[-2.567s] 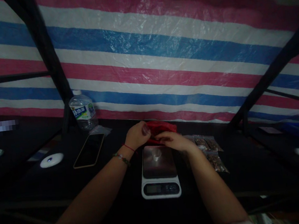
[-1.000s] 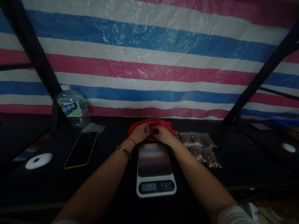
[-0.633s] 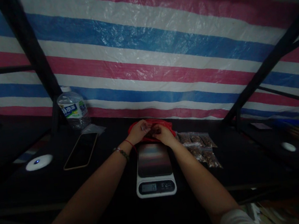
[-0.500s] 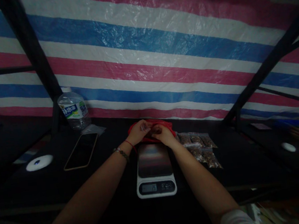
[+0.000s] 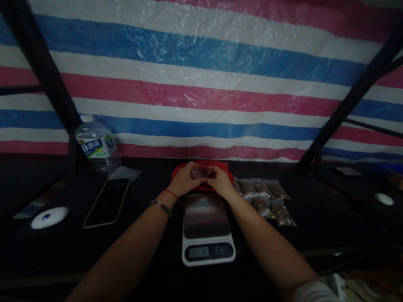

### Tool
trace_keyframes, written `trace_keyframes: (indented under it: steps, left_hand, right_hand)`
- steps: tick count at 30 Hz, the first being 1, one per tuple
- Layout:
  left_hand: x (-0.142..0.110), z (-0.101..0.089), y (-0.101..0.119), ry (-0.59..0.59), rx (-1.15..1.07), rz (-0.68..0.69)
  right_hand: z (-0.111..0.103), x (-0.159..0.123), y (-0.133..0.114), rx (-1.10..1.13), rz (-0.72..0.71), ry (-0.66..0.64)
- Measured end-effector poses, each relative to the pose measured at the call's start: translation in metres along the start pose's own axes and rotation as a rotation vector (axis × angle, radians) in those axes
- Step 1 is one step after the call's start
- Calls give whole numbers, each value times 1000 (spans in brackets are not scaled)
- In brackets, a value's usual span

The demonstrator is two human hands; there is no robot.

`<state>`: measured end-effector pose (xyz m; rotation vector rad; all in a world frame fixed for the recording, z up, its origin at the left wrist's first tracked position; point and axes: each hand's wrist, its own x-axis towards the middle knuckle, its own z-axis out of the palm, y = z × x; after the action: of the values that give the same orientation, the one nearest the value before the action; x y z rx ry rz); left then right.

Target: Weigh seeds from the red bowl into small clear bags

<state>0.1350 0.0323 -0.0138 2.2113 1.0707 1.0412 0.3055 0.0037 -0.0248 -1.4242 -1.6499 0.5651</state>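
1. Change from half a second back: both hands have drawn closer together, and a small clear packet (image 5: 201, 172) of dark bits now shows between them.
2. Left hand (image 5: 185, 180) and right hand (image 5: 220, 180) each pinch an end of that packet.
3. The packet sits over the red bag (image 5: 225, 168), just beyond the scale (image 5: 206, 230).
4. Filled packets (image 5: 265, 197) lie just right of the scale.

Water bottle (image 5: 97, 149), phone (image 5: 107, 208) and white puck (image 5: 49, 217) on the dark table (image 5: 158, 282), left.
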Motion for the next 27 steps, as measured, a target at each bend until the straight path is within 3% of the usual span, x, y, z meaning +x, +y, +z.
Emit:
trace_keyframes:
  steps: [5, 8, 13, 17, 27]
  left_hand:
    - [1, -3, 0, 57, 50, -67]
    - [4, -16, 6, 147, 50, -87]
    - [2, -36, 11, 203, 68, -87]
    - [-11, -38, 2, 191, 104, -107]
    - [-21, -36, -11, 236, 108, -99]
  right_hand:
    - [-3, 2, 6, 48, -108, -99]
    - [-8, 5, 9, -91, -99, -104]
    - [-7, 14, -2, -298, -154, -361]
    - [4, 23, -12, -339, -256, -539]
    - [26, 34, -16, -425, -358, -608]
